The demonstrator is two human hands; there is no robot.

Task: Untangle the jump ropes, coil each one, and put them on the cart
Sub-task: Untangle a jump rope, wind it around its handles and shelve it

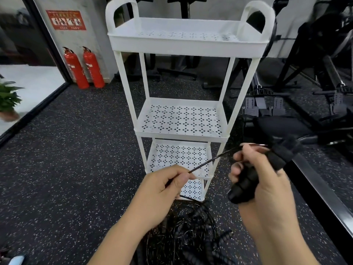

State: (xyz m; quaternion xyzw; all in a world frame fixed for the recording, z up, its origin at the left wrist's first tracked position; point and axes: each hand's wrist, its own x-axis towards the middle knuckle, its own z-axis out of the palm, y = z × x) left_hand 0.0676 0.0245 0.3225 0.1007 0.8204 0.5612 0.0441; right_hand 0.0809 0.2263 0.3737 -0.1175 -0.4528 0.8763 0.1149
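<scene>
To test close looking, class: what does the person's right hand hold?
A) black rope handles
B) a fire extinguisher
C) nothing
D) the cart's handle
A: the right hand grips black ribbed handles, while the left hand pinches the cord.

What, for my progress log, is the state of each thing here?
cord: stretched between both hands.
left hand: pinches the cord.
right hand: grips the rope handles.
rope pile: tangled on the floor.
cart: upright, no rope on visible shelves.
fire extinguishers: upright by the wall.
</scene>
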